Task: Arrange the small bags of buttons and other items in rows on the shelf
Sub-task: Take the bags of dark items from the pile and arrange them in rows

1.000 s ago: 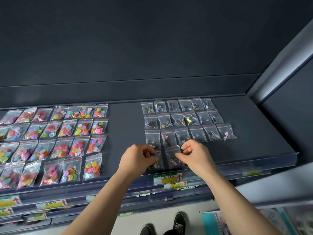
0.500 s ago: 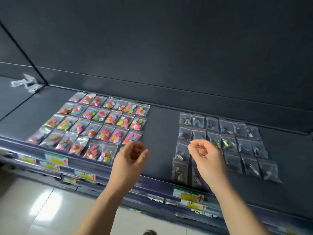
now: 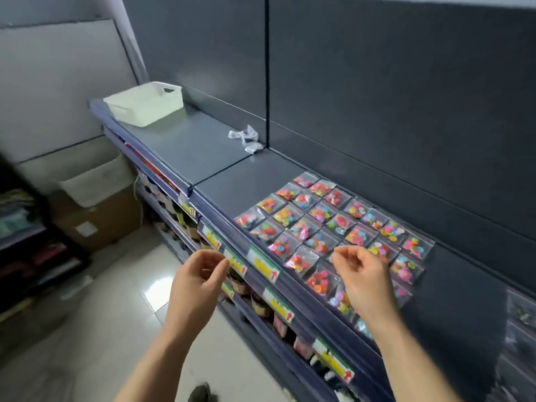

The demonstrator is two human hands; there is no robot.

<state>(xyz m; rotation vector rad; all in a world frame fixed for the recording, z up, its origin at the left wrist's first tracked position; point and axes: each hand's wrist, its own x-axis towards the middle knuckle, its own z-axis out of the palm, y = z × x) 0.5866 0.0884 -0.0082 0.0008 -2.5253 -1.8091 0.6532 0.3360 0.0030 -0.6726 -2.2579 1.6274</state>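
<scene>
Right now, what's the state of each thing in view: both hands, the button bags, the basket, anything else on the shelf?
Left hand: loosely curled, empty, in front of the shelf edge.
Right hand: loosely curled, empty, above the front button bags.
Button bags: flat, in tidy rows.
White basket: upright at the far end.
Crumpled clear bags: loose by the back panel, not arranged.
Dark-item bags: at the right edge, blurred.

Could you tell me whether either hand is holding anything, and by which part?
Nothing is held: the left hand and right hand are loosely curled and empty.
</scene>
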